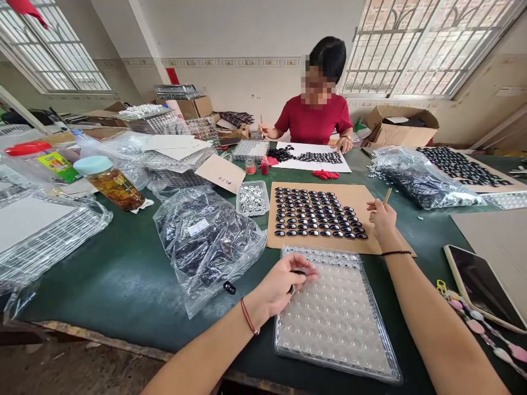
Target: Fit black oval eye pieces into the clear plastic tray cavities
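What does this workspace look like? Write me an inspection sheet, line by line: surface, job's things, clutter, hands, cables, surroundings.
Surface: dark green tabletop, its near edge ragged.
Job's things: clear tray with round pockets; beyond it, black pieces in rows on brown cardboard; beside that, a tub of small silvery parts.
Clutter: plastic bag with dark contents, one loose black piece near it, phone at right, jar at left.
Hands: left hand has something small and dark in its fingers, partly blurred; right hand holds a thin stick.
Cables: nothing seen.
Surroundings: co-worker in a red top across the table; barred windows.
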`<state>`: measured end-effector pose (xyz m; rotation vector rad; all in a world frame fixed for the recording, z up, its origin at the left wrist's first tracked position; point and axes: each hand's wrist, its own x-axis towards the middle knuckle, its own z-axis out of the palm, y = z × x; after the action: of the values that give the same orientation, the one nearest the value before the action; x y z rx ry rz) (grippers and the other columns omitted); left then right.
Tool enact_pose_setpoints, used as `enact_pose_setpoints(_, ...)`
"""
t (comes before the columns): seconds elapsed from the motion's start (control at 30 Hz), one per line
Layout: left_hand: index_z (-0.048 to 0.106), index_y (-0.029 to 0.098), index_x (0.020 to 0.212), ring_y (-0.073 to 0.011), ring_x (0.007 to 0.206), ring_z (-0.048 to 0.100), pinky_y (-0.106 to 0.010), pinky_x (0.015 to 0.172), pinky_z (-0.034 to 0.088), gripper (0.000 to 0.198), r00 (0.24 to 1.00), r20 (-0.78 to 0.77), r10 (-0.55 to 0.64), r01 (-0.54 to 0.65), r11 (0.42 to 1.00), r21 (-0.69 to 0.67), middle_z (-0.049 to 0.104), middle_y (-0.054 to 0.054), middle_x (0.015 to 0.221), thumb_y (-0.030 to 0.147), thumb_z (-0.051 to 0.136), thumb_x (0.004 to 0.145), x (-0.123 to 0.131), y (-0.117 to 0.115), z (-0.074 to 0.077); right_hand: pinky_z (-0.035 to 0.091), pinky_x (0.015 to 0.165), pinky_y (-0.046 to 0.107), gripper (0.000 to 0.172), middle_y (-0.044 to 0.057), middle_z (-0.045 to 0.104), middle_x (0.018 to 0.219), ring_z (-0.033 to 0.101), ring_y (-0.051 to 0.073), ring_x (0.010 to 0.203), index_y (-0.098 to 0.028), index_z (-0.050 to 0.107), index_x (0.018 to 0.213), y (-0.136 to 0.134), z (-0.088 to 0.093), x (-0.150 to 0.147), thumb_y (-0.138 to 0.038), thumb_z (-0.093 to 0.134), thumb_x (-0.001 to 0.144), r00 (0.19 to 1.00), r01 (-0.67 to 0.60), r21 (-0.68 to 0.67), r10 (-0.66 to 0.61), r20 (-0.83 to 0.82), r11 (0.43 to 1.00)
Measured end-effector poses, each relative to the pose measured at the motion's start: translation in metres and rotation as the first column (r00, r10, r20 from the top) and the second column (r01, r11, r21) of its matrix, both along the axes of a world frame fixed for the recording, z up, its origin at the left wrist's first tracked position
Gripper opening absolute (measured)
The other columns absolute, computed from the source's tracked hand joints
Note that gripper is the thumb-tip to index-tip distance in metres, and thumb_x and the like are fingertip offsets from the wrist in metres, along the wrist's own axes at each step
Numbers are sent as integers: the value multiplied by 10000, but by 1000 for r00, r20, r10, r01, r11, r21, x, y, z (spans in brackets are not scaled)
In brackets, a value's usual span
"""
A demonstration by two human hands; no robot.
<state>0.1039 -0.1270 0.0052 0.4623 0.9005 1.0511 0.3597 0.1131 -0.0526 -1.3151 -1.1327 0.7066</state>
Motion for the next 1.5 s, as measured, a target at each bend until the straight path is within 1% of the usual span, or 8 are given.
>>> enact_pose_setpoints(0.2,536,151,749,-95,664,619,-169,547,493,127,966,87,245,-243,969,-38,572,-15,784,27,509,754,-15,9,9,241,356,212,543,-32,408,500,310,67,363,-174,524,673,-76,22,-44,-619,251,821,972,-231,-19,231,-34,973)
enact_pose_setpoints(0.27,538,145,736,-71,592,592,-149,492,473,175,949,113,296,-289,955,-75,552,-7,759,-22,490,720,-17,10,10,265,361,208,494,-36,397,468,340,74,373,-169,544,660,-106,24,-63,-606,365,805,931,-365,-69,366,5,929)
enact_pose_setpoints(0.4,522,130,697,-121,735,633,-241,735,524,350,923,178,342,-323,938,-126,548,-17,789,-165,388,564,-14,8,10,367,464,214,383,4,514,585,496,114,527,-168,547,755,-149,30,-84,-493,375,864,712,-641,-125,648,270,757)
enact_pose_setpoints(0.67,516,121,683,-160,822,646,-291,839,507,369,929,186,319,-303,947,-111,544,-27,777,-194,362,566,-10,10,6,405,577,258,326,42,601,666,552,156,609,-166,563,742,-170,43,-91,-364,356,897,423,-716,-181,627,654,674)
enact_pose_setpoints(0.9,511,128,720,-112,733,638,-139,578,505,220,944,133,302,-285,949,-132,580,-43,789,-83,449,730,-7,11,1,389,503,240,302,24,565,629,511,123,523,-168,560,762,-180,41,-69,-348,364,902,694,-627,42,533,483,778)
enact_pose_setpoints(1.1,556,138,860,11,371,390,-97,318,283,83,979,123,163,-161,987,-28,548,21,681,102,546,786,-4,6,2,388,475,243,325,-18,485,494,441,101,422,-162,570,767,-186,35,-64,-388,376,896,856,-485,81,453,251,871)
enact_pose_setpoints(1.3,581,135,948,18,367,362,-95,305,236,190,999,5,41,-40,998,-54,581,4,721,209,597,774,4,7,2,382,468,219,344,-7,508,526,473,85,454,-147,578,735,-183,31,-68,-387,389,894,886,-451,120,427,182,884)
enact_pose_setpoints(1.5,573,164,868,-15,323,241,-129,321,180,126,995,-49,-86,84,996,-30,347,84,458,271,526,819,6,6,3,340,425,200,323,-8,519,560,466,66,463,-158,573,741,-188,30,-66,-369,388,901,887,-459,167,439,142,872)
